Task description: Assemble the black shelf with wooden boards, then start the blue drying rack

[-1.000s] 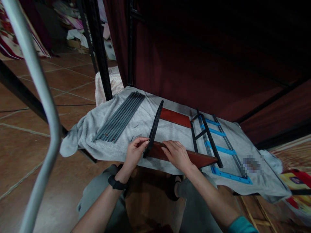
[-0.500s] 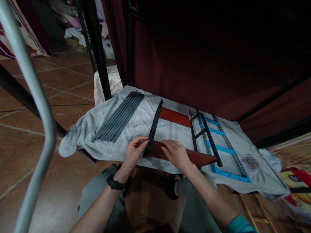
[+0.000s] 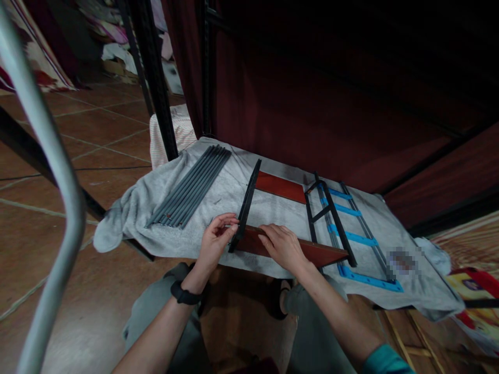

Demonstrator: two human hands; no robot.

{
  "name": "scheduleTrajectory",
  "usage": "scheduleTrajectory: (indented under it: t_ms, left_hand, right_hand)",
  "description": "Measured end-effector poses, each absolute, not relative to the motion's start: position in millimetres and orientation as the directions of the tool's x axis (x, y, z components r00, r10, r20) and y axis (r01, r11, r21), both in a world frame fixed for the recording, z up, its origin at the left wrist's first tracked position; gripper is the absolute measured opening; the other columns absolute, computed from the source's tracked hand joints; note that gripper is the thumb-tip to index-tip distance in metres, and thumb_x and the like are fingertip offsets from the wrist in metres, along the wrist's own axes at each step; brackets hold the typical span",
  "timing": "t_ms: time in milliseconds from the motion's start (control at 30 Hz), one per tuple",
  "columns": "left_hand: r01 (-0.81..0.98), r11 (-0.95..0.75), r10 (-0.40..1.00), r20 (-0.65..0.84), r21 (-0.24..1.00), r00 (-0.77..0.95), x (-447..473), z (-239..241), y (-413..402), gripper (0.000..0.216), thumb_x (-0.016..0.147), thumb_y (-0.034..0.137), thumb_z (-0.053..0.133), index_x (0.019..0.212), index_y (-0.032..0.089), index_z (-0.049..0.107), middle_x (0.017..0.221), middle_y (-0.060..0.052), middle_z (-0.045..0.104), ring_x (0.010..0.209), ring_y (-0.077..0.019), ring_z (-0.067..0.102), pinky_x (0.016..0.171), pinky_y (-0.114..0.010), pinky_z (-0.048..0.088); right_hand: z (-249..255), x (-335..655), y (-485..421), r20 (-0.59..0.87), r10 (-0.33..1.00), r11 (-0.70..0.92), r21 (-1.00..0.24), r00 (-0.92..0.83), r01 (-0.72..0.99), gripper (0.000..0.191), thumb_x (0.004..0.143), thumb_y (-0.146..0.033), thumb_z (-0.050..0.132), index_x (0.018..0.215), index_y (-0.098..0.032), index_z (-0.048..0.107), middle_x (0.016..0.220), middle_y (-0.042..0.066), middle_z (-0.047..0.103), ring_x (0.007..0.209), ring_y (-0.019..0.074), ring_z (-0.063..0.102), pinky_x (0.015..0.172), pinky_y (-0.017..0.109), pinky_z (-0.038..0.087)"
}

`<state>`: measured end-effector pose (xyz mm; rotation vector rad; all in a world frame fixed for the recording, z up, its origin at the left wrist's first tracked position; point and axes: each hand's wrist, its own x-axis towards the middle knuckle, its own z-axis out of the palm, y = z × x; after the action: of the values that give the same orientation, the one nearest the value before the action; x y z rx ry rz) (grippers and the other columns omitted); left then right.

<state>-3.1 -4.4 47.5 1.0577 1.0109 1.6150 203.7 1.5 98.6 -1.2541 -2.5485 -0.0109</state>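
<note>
My left hand (image 3: 215, 241) is at the near end of a black metal side frame (image 3: 248, 200), its thumb and fingers pinched together against the outer face. Whatever sits between those fingertips is too small to make out. My right hand (image 3: 284, 249) grips the top edge of the near reddish-brown board (image 3: 323, 253), which stands tilted between the left frame and a second black frame (image 3: 338, 226). Farther back, another reddish-brown board (image 3: 281, 187) spans the same two frames.
A grey cloth (image 3: 218, 208) covers the low table. Several grey tubes (image 3: 193, 184) lie side by side at left. Blue slatted parts with dark rods (image 3: 356, 238) rest at right. Black posts (image 3: 158, 88) and a pale bent pipe (image 3: 64, 176) rise at left.
My left fingers have shifted slightly at the frame's end. My right hand and the boards stay in place.
</note>
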Motion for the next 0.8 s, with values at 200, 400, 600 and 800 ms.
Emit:
scheduleTrajectory:
  t_ms: [200,400,600,800]
  left_hand:
    - [-0.193,-0.236,0.951,0.185,0.952,-0.247,0.3,49.7,-3.1,0.027,0.076,0.032,0.074,0.099,0.019,0.067,0.086,-0.002,0.066,0.082,-0.0149,0.061,0.078,-0.027,0.048]
    - [-0.231,-0.237,0.955,0.183,0.944,-0.235,-1.1,48.2,-3.7,0.033,0.076,0.033,0.073,0.104,0.019,0.065,0.089,-0.003,0.067,0.084,-0.0156,0.062,0.079,-0.027,0.048]
    - [-0.242,-0.243,0.953,0.184,0.939,-0.24,0.1,46.2,-0.6,0.031,0.076,0.032,0.074,0.103,0.019,0.065,0.086,-0.002,0.067,0.081,-0.0144,0.061,0.078,-0.026,0.047]
    - [-0.265,-0.242,0.957,0.184,0.933,-0.225,-1.3,47.7,-2.2,0.033,0.076,0.031,0.074,0.105,0.019,0.065,0.09,-0.003,0.067,0.086,-0.0149,0.062,0.082,-0.027,0.047]
  right_hand:
    - [100.0,204.1,1.0,0.265,0.775,0.618,-0.128,-0.574,0.776,0.028,0.1,-0.033,0.041,0.118,-0.021,0.059,0.104,0.007,0.07,0.092,0.0203,0.065,0.084,0.034,0.046]
    - [102.2,203.6,0.4,0.248,0.779,0.616,-0.131,-0.576,0.777,0.028,0.1,-0.032,0.041,0.119,-0.021,0.059,0.105,0.008,0.07,0.093,0.0201,0.065,0.084,0.033,0.047]
    - [103.2,203.8,0.2,0.245,0.776,0.62,-0.122,-0.582,0.775,0.029,0.1,-0.033,0.04,0.119,-0.021,0.059,0.106,0.008,0.069,0.093,0.0202,0.065,0.083,0.033,0.046]
    - [102.8,204.0,0.3,0.25,0.773,0.622,-0.119,-0.583,0.774,0.029,0.101,-0.033,0.04,0.119,-0.021,0.058,0.104,0.007,0.069,0.092,0.0202,0.064,0.082,0.033,0.046]
